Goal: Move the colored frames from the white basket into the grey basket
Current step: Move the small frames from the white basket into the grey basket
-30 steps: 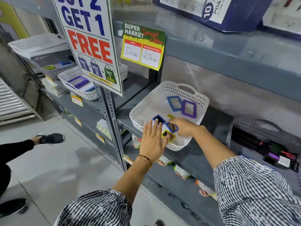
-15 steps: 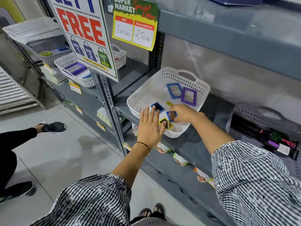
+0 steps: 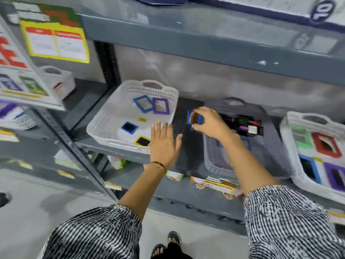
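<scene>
My right hand [image 3: 211, 123] pinches a small blue frame [image 3: 194, 117] in the air over the gap between the white basket [image 3: 104, 126] and the grey basket [image 3: 214, 156]. My left hand [image 3: 164, 144] hovers flat with fingers spread at the white basket's near right corner, holding nothing. In the white basket lie a blue frame [image 3: 143, 104], a purple frame [image 3: 161, 106], a small blue frame [image 3: 129, 127] and a small yellow frame [image 3: 142, 141]. The grey basket holds several dark and pink frames at its back [image 3: 242, 124] and a blue frame [image 3: 246, 143] partly hidden by my forearm.
All baskets sit on a grey metal shelf [image 3: 188, 146]. Another white basket [image 3: 298, 172] with several frames stands at the right. A shelf upright [image 3: 74, 148] and hanging sale signs [image 3: 56, 38] are at the left. Packets [image 3: 220, 186] lie on the lower shelf.
My right hand has lifted the small blue frame out of the white basket and carried it right toward the grey basket. The view has swung right. My left hand stays near the white basket.
</scene>
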The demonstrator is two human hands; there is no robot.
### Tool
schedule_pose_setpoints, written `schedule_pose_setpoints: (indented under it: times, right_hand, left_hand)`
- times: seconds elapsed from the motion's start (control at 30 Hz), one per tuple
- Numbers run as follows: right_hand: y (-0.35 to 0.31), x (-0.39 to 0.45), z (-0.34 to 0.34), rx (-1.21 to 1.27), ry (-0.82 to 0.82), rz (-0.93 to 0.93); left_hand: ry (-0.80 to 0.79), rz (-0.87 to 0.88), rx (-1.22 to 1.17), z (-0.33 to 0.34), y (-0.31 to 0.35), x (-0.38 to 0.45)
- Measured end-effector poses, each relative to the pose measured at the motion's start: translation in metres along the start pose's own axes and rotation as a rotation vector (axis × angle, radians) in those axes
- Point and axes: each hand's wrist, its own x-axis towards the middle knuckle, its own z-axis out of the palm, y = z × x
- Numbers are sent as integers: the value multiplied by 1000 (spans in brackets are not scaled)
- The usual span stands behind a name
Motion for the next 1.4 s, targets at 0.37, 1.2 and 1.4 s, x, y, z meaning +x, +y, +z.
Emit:
schedule_pose_setpoints:
  times: [0.37,1.2,1.4]
  right_hand:
    - [101,-61,-13,-65,-138,247]
    - [120,-50,3,-79,-216,226]
    - [121,-50,4,-75,-219,235]
  left_hand:
    - [-96,9,120,29,11,-6]
    - [-103,34,140,29,10,-10]
    - [-109,40,136,28,10,-10]
